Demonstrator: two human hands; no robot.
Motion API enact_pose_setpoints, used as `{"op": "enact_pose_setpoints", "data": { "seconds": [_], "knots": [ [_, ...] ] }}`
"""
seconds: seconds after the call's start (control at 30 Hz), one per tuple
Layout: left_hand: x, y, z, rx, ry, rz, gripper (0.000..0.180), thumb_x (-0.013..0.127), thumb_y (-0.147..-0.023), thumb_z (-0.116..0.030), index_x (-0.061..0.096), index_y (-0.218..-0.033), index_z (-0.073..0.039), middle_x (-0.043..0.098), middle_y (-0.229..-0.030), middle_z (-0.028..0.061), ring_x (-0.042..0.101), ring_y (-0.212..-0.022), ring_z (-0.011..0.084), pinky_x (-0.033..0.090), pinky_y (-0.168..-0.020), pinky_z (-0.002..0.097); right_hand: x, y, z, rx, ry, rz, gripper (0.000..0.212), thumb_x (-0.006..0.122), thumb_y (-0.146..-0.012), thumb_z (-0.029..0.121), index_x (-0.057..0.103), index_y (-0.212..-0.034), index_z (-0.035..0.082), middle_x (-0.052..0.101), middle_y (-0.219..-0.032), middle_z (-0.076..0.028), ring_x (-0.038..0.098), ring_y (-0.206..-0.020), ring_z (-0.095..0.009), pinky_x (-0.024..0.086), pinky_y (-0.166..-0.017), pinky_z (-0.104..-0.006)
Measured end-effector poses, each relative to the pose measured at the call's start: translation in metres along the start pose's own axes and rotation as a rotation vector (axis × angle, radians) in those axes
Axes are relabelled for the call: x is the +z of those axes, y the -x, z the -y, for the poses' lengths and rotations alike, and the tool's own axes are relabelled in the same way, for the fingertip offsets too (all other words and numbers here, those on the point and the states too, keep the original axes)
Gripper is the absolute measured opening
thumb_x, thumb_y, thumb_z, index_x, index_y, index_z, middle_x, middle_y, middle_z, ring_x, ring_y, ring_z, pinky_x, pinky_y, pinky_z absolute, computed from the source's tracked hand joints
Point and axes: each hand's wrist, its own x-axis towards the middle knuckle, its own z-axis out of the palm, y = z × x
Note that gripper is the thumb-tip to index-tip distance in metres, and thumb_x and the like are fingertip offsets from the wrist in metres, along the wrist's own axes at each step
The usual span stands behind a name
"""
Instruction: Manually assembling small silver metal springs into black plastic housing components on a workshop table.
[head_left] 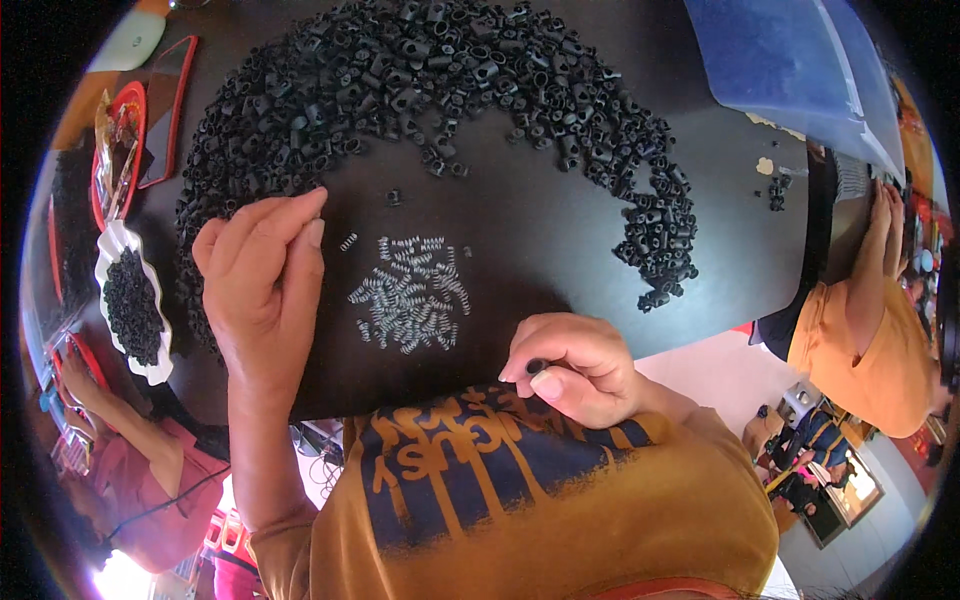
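Between thumb and forefinger of the right hand: one small black tube, gripped, its open end showing. Remaining fingers of that hand curled in.

Left hand: raised over the tabletop, fingers bent, thumb and forefinger drawn close together; whether anything sits between the tips, cannot tell.

Between the two hands: one loose heap of small metal springs, with a single stray spring lying apart, just beside the left thumb.

Right of the left fingertips: one lone black part, apart from the rest.

Beyond both hands: one large pile of black parts, many of them short tubes, spread in a broad arc; one end passes beside the left hand, the other reaches beyond the right.

Left of the left hand: one white wavy-edged dish, filled with small black pieces.

Far beyond the right hand, to its right: one translucent blue sheet; near it, a few black bits.
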Motion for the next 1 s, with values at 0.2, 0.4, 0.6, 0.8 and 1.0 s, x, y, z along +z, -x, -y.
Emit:
{"op": "enact_pose_setpoints", "data": {
  "seconds": [0.2, 0.4, 0.6, 0.8, 1.0],
  "knots": [
    [-0.003, -0.005, -0.01, 0.046, -0.05, 0.046, 0.021, 0.065, -0.074, -0.003, 0.067, -0.094, -0.007, 0.063, -0.084, 0.0053, 0.056, -0.077, 0.0187, 0.035, -0.078, 0.0298, 0.002, 0.002, 0.0, -0.005, -0.027, -0.005, 0.015, 0.047, -0.089, 0.009, 0.056, -0.091, -0.004, 0.057, -0.074, -0.01, 0.053, -0.063, -0.017, 0.044, -0.057, -0.0289],
    [-0.009, 0.009, -0.006, 0.02, -0.107, 0.068, 0.02, 0.066, -0.074, -0.003, 0.067, -0.094, -0.007, 0.062, -0.084, 0.0057, 0.056, -0.078, 0.0188, 0.035, -0.078, 0.0309, -0.001, 0.005, -0.002, -0.014, -0.026, 0.021, 0.014, 0.047, -0.089, 0.009, 0.054, -0.088, -0.003, 0.056, -0.074, -0.009, 0.052, -0.063, -0.018, 0.044, -0.057, -0.0297],
    [-0.005, 0.016, -0.013, -0.007, -0.101, 0.119, 0.02, 0.067, -0.074, -0.005, 0.066, -0.094, -0.007, 0.061, -0.086, 0.0055, 0.056, -0.079, 0.02, 0.035, -0.079, 0.0322, -0.001, 0.004, -0.002, -0.011, -0.016, 0.023, 0.014, 0.046, -0.089, 0.009, 0.053, -0.087, -0.002, 0.056, -0.073, -0.009, 0.052, -0.062, -0.018, 0.044, -0.057, -0.0297],
    [0.005, 0.013, -0.013, 0.066, -0.213, 0.114, 0.016, 0.068, -0.072, -0.006, 0.064, -0.088, -0.007, 0.06, -0.085, 0.0053, 0.056, -0.08, 0.0212, 0.036, -0.079, 0.0338, 0.005, 0.002, -0.001, 0.002, -0.004, -0.032, 0.017, 0.044, -0.093, 0.012, 0.053, -0.089, -0.002, 0.055, -0.073, -0.008, 0.051, -0.063, -0.016, 0.044, -0.058, -0.0294],
    [0.001, 0.013, -0.029, 0.096, -0.084, 0.071, 0.017, 0.066, -0.07, 0.001, 0.062, -0.085, -0.006, 0.061, -0.08, 0.0074, 0.058, -0.077, 0.0232, 0.041, -0.076, 0.0332, 0.002, 0.005, -0.002, 0.021, 0.017, -0.014, 0.023, 0.043, -0.096, 0.019, 0.052, -0.092, -0.001, 0.054, -0.075, -0.007, 0.051, -0.065, -0.015, 0.043, -0.059, -0.0277]
  ]
}}
